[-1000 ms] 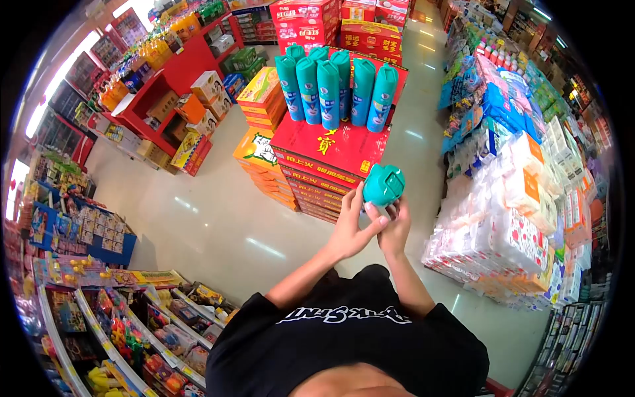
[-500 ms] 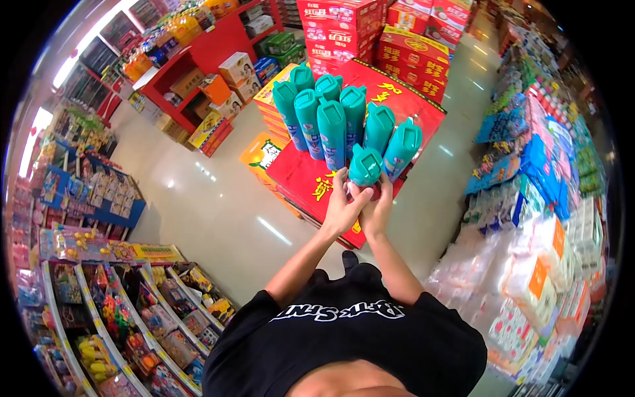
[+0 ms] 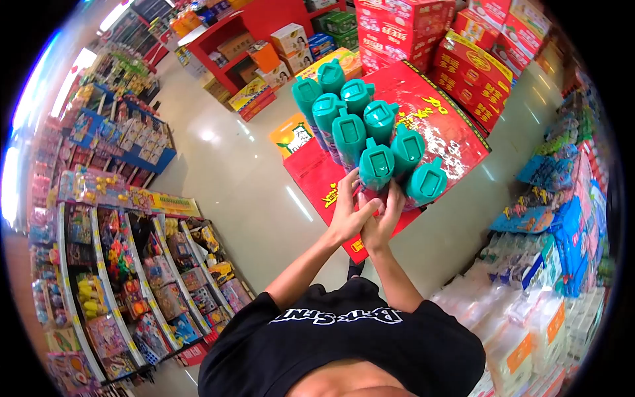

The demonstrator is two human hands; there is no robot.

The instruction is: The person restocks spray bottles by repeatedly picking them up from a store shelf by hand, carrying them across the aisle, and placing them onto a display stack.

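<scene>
Both my hands are wrapped round one spray can with a teal cap (image 3: 376,164), my left hand (image 3: 350,210) on its left side and my right hand (image 3: 383,215) on its right. The can is upright, at the near edge of a group of several matching teal-capped cans (image 3: 348,134). That group stands on a stack of red boxes (image 3: 456,142) with yellow characters. Another teal can (image 3: 425,183) is just right of my right hand. The base of the held can is hidden by my fingers, so I cannot tell whether it touches the box.
Red cartons (image 3: 473,76) are piled behind the stack. A red shelf unit (image 3: 245,33) with boxes stands at the back left. Racks of toys (image 3: 132,284) fill the lower left. Wrapped paper packs (image 3: 522,324) and blue bags (image 3: 575,225) lie along the right.
My hands have brought the held can in from in front of the stack to the near edge of the group of cans. The view has shifted closer over the red boxes.
</scene>
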